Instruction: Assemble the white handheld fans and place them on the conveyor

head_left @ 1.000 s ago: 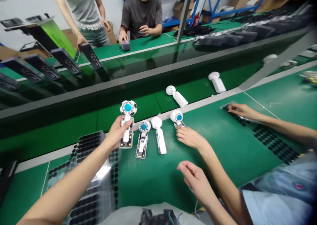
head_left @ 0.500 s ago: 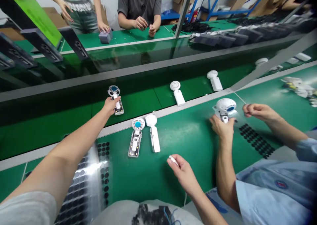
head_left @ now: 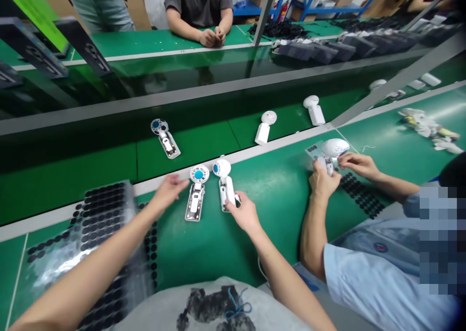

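My left hand (head_left: 169,192) has its fingers apart and holds nothing, just left of a handheld fan (head_left: 195,202) with a blue centre and clear handle. Beside that fan lies a second white fan (head_left: 228,190), tilted on its side. My right hand (head_left: 243,209) touches this second fan's handle, with a small white cable end between thumb and fingers. The cable (head_left: 260,268) hangs down behind my right forearm. Another blue-centred fan (head_left: 167,144) lies on the dark green belt (head_left: 109,166), beyond my left hand.
More white fans (head_left: 263,133) lie on the belt. Sheets of black round stickers (head_left: 104,209) cover the left of the table. A co-worker's hands (head_left: 324,180) hold a fan at the right. A slanted metal post (head_left: 364,103) crosses the right side. Another person sits opposite.
My left hand has let go of the fan on the belt and moved back toward the table. My right hand has moved up and left to the second fan, which has turned.
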### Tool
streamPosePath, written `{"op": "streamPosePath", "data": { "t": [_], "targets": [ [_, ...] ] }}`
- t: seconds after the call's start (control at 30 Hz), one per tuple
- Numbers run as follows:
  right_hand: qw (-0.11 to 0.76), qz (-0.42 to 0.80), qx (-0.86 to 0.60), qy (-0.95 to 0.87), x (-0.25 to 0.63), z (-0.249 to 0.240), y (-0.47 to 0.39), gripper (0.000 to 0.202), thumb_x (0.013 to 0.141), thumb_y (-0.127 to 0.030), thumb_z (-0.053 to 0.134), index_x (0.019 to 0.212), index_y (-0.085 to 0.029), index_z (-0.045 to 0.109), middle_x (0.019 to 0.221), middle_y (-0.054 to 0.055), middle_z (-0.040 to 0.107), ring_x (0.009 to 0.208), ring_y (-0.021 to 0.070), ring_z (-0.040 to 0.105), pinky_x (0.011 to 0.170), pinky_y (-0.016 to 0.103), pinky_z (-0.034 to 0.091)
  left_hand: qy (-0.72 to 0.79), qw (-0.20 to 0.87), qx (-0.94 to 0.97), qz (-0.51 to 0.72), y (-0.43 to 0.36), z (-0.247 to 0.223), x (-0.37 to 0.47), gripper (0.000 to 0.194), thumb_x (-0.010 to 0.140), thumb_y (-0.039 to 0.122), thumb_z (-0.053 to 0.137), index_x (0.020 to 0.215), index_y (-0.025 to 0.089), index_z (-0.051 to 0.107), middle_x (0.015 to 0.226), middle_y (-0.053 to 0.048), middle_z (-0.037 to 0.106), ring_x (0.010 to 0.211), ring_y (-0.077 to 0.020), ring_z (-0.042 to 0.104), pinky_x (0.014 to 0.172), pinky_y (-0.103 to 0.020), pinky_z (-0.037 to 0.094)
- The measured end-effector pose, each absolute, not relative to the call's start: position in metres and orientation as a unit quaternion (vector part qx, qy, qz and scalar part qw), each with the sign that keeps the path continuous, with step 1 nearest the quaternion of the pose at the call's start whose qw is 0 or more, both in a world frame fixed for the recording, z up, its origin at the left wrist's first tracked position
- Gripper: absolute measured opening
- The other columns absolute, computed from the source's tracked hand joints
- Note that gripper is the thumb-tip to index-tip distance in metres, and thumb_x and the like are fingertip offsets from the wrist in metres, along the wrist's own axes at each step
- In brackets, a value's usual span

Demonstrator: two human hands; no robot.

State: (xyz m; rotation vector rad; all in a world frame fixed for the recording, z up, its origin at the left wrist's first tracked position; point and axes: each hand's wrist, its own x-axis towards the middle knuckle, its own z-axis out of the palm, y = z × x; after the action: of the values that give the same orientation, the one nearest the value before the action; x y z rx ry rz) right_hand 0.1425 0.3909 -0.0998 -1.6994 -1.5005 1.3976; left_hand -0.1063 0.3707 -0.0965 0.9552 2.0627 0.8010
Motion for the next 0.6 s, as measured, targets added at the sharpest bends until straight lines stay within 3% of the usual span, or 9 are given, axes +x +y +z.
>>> {"op": "streamPosePath", "data": {
  "t": [0.1, 0.23, 0.3, 0.37, 0.47, 0.6],
  "targets": [
    [0.254, 0.553, -0.606, -0.512, 0.154, -0.105, 0.4, 0.034, 0.061, -0.037, 0.061, 0.087, -0.015, 0.062, 0.072, 0.002, 0.064, 0.062, 0.0153, 0.054, 0.06, 0.027, 0.04, 0.758, 0.382, 0.468, 0.244, 0.338, -0.102, -0.071, 0.069, 0.061, 0.042, 0.067, 0.117, 0.011, 0.041, 0.101, -0.01, 0.053, 0.087, -0.0224, 0.054, 0.078, -0.039, 0.045],
    [0.231, 0.605, -0.575, -0.5, 0.174, -0.113, 0.401, 0.052, 0.067, -0.049, 0.052, 0.101, -0.01, 0.058, 0.064, 0.002, 0.062, 0.046, 0.0115, 0.046, 0.042, 0.022, 0.031, 0.76, 0.336, 0.499, 0.245, 0.35, -0.101, -0.027, 0.061, 0.06, 0.029, 0.067, 0.114, 0.013, 0.044, 0.11, -0.013, 0.05, 0.106, -0.0278, 0.045, 0.091, -0.041, 0.037],
    [0.25, 0.621, -0.616, -0.415, 0.188, -0.12, 0.406, 0.06, 0.056, -0.05, 0.064, 0.101, -0.011, 0.058, 0.072, 0.003, 0.064, 0.053, 0.0128, 0.051, 0.045, 0.022, 0.034, 0.75, 0.358, 0.498, 0.247, 0.371, -0.1, -0.013, 0.062, 0.055, 0.032, 0.07, 0.109, 0.012, 0.048, 0.105, -0.012, 0.052, 0.102, -0.0276, 0.048, 0.087, -0.037, 0.041],
    [0.24, 0.581, -0.649, -0.428, 0.198, -0.129, 0.418, 0.066, 0.051, -0.053, 0.067, 0.104, -0.014, 0.059, 0.073, 0.002, 0.064, 0.054, 0.0137, 0.051, 0.045, 0.022, 0.034, 0.743, 0.372, 0.492, 0.26, 0.391, -0.102, -0.006, 0.068, 0.054, 0.041, 0.07, 0.113, 0.015, 0.047, 0.107, -0.011, 0.05, 0.098, -0.0262, 0.051, 0.084, -0.035, 0.044],
    [0.165, 0.451, -0.693, -0.538, 0.204, -0.135, 0.433, 0.062, 0.054, -0.057, 0.065, 0.102, -0.018, 0.062, 0.063, 0.002, 0.063, 0.053, 0.018, 0.052, 0.046, 0.027, 0.036, 0.755, 0.373, 0.466, 0.273, 0.397, -0.103, -0.003, 0.087, 0.054, 0.05, 0.068, 0.127, 0.017, 0.034, 0.118, -0.014, 0.042, 0.099, -0.0286, 0.051, 0.085, -0.04, 0.044],
    [0.097, 0.378, -0.701, -0.597, 0.204, -0.13, 0.436, 0.058, 0.056, -0.06, 0.061, 0.096, -0.018, 0.064, 0.055, 0.003, 0.06, 0.055, 0.0237, 0.056, 0.051, 0.033, 0.043, 0.745, 0.312, 0.516, 0.285, 0.341, -0.09, -0.011, 0.093, 0.057, 0.055, 0.065, 0.134, 0.021, 0.025, 0.127, -0.014, 0.036, 0.113, -0.0315, 0.04, 0.091, -0.046, 0.039]
  ]
}}
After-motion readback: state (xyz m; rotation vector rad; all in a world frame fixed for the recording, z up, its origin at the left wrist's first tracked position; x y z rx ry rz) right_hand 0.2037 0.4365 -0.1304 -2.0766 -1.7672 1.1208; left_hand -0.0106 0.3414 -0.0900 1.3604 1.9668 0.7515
